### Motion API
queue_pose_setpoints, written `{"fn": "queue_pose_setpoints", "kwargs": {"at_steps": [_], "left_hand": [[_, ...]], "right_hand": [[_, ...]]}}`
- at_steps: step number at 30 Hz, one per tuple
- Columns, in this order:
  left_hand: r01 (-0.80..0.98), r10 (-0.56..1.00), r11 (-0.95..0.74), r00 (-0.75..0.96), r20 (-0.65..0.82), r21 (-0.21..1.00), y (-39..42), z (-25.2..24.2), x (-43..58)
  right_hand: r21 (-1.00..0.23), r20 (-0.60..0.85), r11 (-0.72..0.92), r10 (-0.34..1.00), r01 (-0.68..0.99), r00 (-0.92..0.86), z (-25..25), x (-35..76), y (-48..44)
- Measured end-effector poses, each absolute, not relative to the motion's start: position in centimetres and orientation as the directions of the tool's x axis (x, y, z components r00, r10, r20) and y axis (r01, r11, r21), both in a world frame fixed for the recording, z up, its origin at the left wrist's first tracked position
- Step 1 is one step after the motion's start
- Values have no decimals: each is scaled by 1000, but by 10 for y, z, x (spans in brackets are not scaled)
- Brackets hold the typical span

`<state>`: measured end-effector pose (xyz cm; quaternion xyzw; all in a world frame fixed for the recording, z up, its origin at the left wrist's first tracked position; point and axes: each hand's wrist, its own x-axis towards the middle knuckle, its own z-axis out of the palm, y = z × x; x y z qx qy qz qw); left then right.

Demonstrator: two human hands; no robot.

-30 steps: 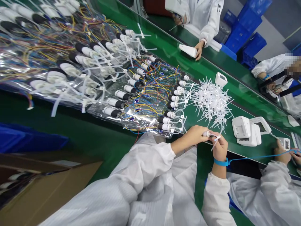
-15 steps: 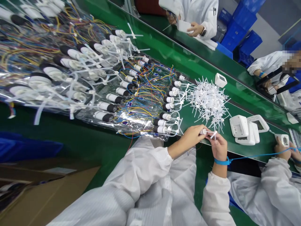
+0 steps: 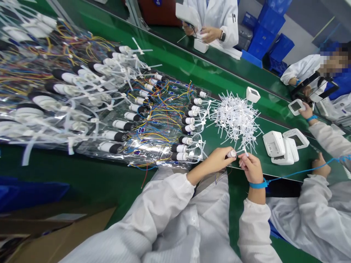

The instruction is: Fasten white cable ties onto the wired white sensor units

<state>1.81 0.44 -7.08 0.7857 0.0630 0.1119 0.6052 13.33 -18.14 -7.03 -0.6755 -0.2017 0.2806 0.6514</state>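
My left hand is closed around a small white cylindrical part with wires hanging below it. My right hand pinches a white cable tie against the end of that part; a blue wrist strap sits on that wrist. Both hands hover at the near edge of the green table. Just beyond them lies a heap of loose white cable ties. Rows of white and black cylinders with coloured wires lie to the left on clear plastic.
White square devices stand right of my hands, another behind the tie heap. A neighbour's hands work at the right, holding a device. Another person works across the belt. A cardboard box sits lower left.
The view has drifted, so everything sits lower and further left. My hands keep hold of the part and tie. The neighbour has lifted a device; the person across now holds one near the chest.
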Motion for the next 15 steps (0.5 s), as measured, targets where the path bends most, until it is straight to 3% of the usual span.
{"fn": "queue_pose_setpoints", "kwargs": {"at_steps": [4, 10, 15], "left_hand": [[-34, 221, -258, 971, 93, 965, 4, -69, 17], [-26, 151, -279, 986, 70, 960, 9, -64, 17], [-35, 102, -278, 993, 65, 960, 13, -60, 17]], "right_hand": [[-979, -201, -98, 653, -181, 731, -70, 136, -185], [-979, -114, 75, 570, -189, 813, -73, 135, -181], [-982, -96, 73, 594, -172, 798, -72, 133, -176]]}}
